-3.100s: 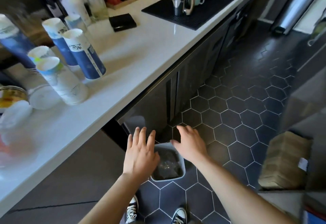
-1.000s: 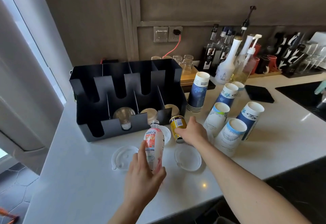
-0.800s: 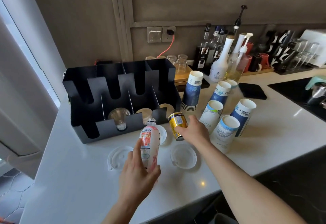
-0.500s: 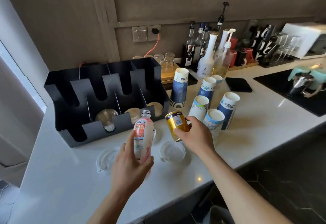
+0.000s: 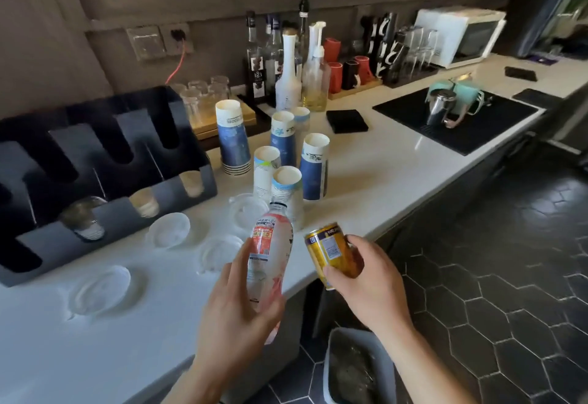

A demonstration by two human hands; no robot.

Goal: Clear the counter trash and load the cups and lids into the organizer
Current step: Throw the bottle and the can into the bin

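While the left hand (image 5: 235, 314) grips a bottle (image 5: 270, 254), the right hand (image 5: 366, 286) grips a yellow can (image 5: 332, 252) (bin (image 5: 331, 368) below).

White counter (image 5: 391, 162), dark surroundings
Black organizer (image 5: 41, 240); blue-and-white printed cups (image 5: 234, 146); clear lids (image 5: 168, 230); golden-yellow can (image 5: 334, 254) with a dark label; white bottle (image 5: 270, 251) with red-and-pink label; black hexagon-tiled floor (image 5: 509, 276).

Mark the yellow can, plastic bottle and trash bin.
yellow can (image 5: 331, 250), head view, on its label.
plastic bottle (image 5: 269, 244), head view, on its label.
trash bin (image 5: 327, 367), head view, on its left rim.
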